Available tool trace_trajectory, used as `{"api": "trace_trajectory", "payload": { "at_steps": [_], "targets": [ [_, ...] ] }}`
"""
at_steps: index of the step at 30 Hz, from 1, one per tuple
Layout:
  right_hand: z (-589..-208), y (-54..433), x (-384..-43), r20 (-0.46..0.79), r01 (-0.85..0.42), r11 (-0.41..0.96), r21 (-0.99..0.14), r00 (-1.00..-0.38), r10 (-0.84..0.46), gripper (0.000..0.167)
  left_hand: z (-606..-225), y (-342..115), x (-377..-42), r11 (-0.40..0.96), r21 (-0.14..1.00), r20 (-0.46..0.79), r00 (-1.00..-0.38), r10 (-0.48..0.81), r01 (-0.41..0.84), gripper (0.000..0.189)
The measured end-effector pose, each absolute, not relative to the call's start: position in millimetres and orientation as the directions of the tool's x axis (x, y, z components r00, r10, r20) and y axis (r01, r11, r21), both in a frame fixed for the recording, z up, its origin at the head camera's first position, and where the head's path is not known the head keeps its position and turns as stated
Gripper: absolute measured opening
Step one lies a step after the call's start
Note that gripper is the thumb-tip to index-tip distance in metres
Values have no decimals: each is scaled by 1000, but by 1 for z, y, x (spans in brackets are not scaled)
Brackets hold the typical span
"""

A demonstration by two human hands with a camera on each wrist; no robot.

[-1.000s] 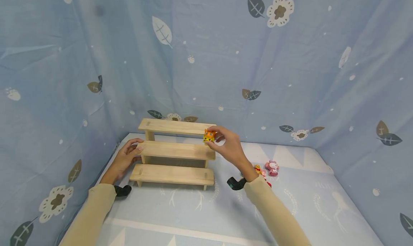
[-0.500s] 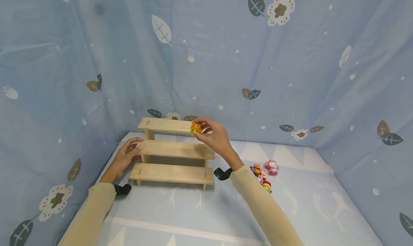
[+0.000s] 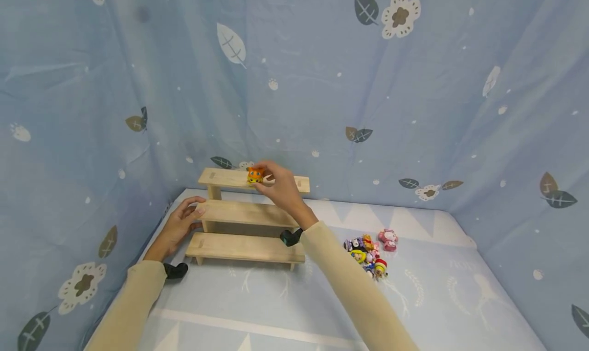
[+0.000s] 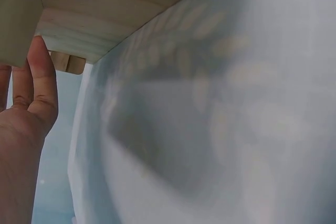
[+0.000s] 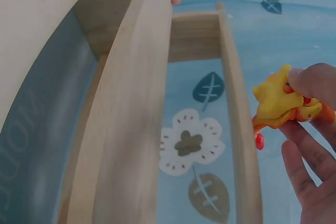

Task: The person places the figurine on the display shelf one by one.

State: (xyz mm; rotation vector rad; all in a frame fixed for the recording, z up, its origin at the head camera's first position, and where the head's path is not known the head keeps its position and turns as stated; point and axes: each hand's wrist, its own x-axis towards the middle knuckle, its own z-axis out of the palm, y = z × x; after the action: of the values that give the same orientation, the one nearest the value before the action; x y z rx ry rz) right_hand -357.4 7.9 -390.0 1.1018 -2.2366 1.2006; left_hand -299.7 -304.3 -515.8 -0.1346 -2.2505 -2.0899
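A small orange and yellow toy figurine [image 3: 255, 175] is pinched between the thumb and fingers of my right hand [image 3: 284, 191]. It is at the top step of a three-tier wooden display stand [image 3: 248, 213], left of that step's middle; whether it touches the board I cannot tell. The right wrist view shows the figurine's yellow part [image 5: 273, 98] beside the stand's top board. My left hand [image 3: 177, 227] grips the left end of the middle step, thumb above and fingers underneath. In the left wrist view, the left hand's fingers [image 4: 44, 77] reach up against the wood.
Several small colourful figurines [image 3: 368, 256] lie clustered on the patterned mat [image 3: 432, 294] to the right of the stand. A pink figurine [image 3: 388, 239] stands slightly apart from them. Blue patterned curtain [image 3: 294, 85] hangs close behind and at both sides.
My right hand has carried the figurine left and slightly up, from the stand's right end to over the top step. The left hand has stayed on the middle step.
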Motion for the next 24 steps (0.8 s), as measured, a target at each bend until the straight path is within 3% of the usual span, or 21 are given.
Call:
{"api": "trace_trajectory", "payload": {
  "at_steps": [16,24],
  "targets": [
    [-386,-47,-364,587,-779,354,-517,-624,-516,41,-513,-303,-298,65,990,125,-991,44,128,57],
    [-387,-62,-370,571,-742,382,-550,-669,-477,43,-514,-305,-298,49,990,131,-990,49,133,56]
  ]
}}
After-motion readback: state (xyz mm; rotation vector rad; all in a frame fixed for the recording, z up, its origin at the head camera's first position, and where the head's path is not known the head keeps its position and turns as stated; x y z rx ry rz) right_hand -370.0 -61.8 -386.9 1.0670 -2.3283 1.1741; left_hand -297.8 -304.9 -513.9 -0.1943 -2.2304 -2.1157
